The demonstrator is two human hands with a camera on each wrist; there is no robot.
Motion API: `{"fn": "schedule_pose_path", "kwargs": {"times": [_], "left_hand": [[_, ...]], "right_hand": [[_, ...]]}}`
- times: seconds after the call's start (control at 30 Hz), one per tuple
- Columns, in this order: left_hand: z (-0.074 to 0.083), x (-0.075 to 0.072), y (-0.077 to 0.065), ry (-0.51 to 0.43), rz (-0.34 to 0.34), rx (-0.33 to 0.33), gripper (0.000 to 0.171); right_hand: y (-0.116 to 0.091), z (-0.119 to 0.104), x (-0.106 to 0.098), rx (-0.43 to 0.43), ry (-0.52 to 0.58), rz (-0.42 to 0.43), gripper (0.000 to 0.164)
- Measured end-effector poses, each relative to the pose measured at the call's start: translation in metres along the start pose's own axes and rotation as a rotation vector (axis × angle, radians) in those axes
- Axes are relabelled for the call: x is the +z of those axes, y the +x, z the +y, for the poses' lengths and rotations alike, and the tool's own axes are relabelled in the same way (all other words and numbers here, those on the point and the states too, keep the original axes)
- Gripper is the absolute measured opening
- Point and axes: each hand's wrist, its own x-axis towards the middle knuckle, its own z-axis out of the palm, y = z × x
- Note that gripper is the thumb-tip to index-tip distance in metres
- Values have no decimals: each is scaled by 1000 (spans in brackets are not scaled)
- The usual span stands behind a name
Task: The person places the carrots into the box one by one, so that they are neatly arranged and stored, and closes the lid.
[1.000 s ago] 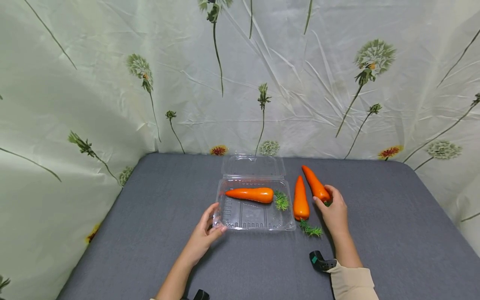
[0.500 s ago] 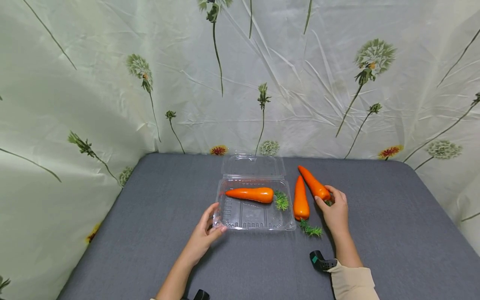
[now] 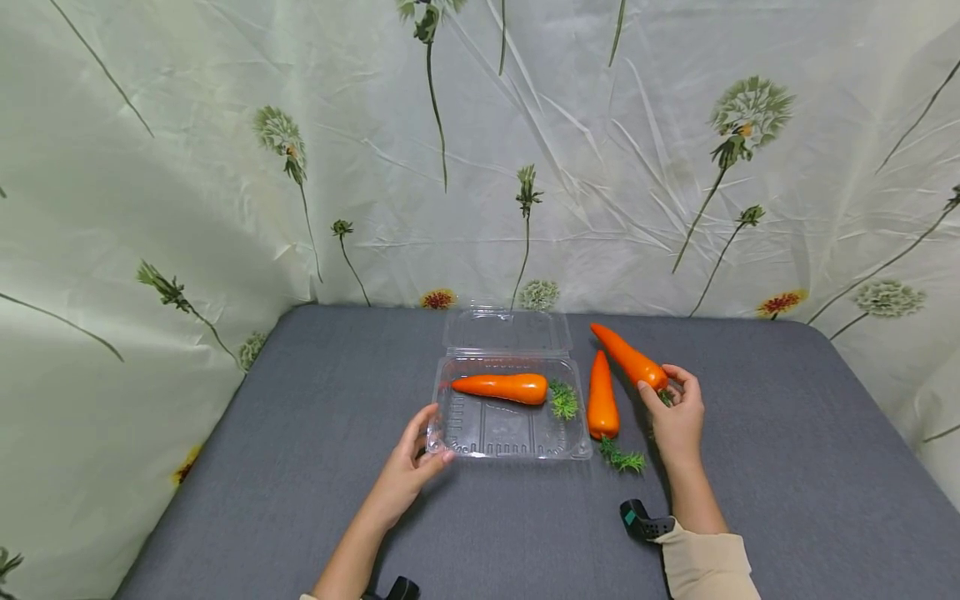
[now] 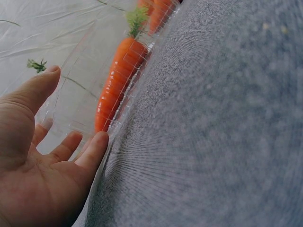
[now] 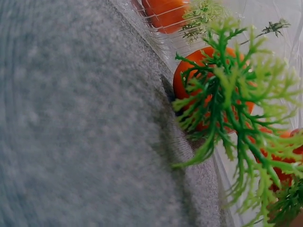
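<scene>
My right hand point(image 3: 681, 421) pinches the thick end of an orange carrot point(image 3: 628, 357) between thumb and fingers, its tip pointing to the back left. Just left of it a second carrot point(image 3: 602, 398) lies on the table, its green leaves point(image 5: 227, 90) large in the right wrist view. A third carrot point(image 3: 501, 388) lies crosswise inside a clear plastic clamshell box point(image 3: 502, 437), leaves to the right. The box's lid point(image 3: 507, 331) is folded back. At the box's front left corner my left hand point(image 3: 401, 475) touches the wall with extended fingers, thumb apart from them in the left wrist view.
A grey cloth-covered table point(image 3: 300, 467) extends around the box. Behind it hangs a pale curtain point(image 3: 585, 150) with printed dandelions. Black wrist-worn devices show on both arms, the right one point(image 3: 643, 522) beside a beige sleeve point(image 3: 705, 562).
My right hand has shifted slightly right and raised the carrot's thick end, while the tip has swung to the left. My left hand and the box have stayed in place.
</scene>
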Motion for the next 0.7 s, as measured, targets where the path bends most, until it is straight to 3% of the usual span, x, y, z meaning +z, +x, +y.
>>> {"fn": "schedule_pose_path", "kwargs": {"times": [0.37,0.7], "left_hand": [[1,0,1,-19,-6,-4,72],[29,5,-6,1,-9,-23,71]], "right_hand": [[0,-14,3,-21,151,32,37],[-9,-35,12,-105,113,-36,38]]}}
